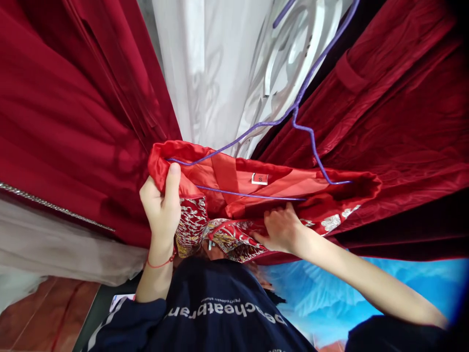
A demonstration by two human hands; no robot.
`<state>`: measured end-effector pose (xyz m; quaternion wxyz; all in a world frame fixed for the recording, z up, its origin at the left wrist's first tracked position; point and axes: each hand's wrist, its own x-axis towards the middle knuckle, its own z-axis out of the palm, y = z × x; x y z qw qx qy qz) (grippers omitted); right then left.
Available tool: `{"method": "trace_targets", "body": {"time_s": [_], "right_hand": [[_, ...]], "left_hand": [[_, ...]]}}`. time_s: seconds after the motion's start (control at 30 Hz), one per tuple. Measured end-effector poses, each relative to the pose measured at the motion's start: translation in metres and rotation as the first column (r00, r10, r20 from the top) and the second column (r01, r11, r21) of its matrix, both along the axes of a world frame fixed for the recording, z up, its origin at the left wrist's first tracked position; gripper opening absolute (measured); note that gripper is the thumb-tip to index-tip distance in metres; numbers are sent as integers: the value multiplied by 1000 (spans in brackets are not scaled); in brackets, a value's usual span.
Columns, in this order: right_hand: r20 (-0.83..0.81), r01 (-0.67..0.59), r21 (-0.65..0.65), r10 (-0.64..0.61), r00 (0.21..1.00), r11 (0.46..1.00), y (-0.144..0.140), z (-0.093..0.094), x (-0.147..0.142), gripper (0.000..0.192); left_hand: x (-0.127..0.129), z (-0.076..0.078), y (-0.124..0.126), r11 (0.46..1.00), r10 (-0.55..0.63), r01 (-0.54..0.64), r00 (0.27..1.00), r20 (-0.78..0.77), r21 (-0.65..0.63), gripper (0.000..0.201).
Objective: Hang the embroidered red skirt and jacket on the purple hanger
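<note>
A red satin garment point(220, 171) with silver and gold embroidery hangs on a thin purple wire hanger point(256, 126), its opening turned up toward me. Inside the back edge shows a small label point(260, 179) marked S. At the garment's left end, my left hand point(161, 205) is closed round the edge, thumb on top near the hanger's tip. My right hand point(282, 227) grips the embroidered front edge right of centre, fingers curled over it. The hanger's lower bar runs across the opening between my hands. The garment's lower part is mostly hidden.
Dark red cloth hangs at the left point(73, 98) and right point(403, 122). Between them are sheer white fabric point(216, 63) and a white curled frame point(311, 54). Blue fabric point(366, 288) lies low right. A reddish tiled floor point(47, 313) shows low left.
</note>
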<state>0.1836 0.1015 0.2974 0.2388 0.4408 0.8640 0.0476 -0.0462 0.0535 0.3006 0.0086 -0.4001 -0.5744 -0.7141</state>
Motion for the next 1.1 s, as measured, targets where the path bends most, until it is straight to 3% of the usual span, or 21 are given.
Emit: {"method": "trace_targets", "body": {"time_s": [0.1,0.2,0.3,0.37,0.43,0.5,0.63,0.7,0.77,0.83,0.93,1.0,1.1], "right_hand": [[18,-117,23,117,993,993,-11,6,1,28],[-144,-254,171,280,949,952,-25,14,6,25],[-355,-327,367,456,816,871,-33,27,13,23],[-492,-419,356,549,676,835,-33,38,15,22],[-627,-504,233,525,576,832,-30,51,15,18],[-740,-531,53,390,547,846,-28,62,12,14],[-833,-460,-221,78,547,860,-29,75,-1,47],[-795,-430,-291,33,606,855,-31,78,-9,35],[-710,-450,-296,120,693,843,-33,78,-16,3],[-628,-514,-195,296,719,835,-34,76,-21,16],[-589,-560,27,466,660,828,-36,70,-24,19],[-659,-557,0,419,625,831,-38,69,-26,19],[-833,-564,-184,177,524,805,-39,76,-29,12]], "left_hand": [[1,1,-2,1000,-12,12,1000,-1,23,45],[2,0,-4,999,-16,16,1000,-8,42,41],[2,0,-4,999,-41,41,999,-15,25,41],[0,0,-4,998,-56,56,998,-32,9,42],[-3,1,-4,997,-72,72,996,-59,-2,43],[-4,2,-4,996,-86,86,994,-70,-11,44],[-3,3,-7,996,-90,90,994,-56,-12,45],[-1,3,-9,997,-82,81,995,-54,-21,46],[-1,3,-10,996,-83,81,995,-56,-32,46],[-2,3,-11,994,-102,100,993,-61,-38,46],[-4,5,-11,992,-124,121,990,-68,-46,47],[-5,6,-11,991,-132,129,989,-72,-47,48],[-6,8,-13,987,-161,159,985,-58,-39,49]]}}
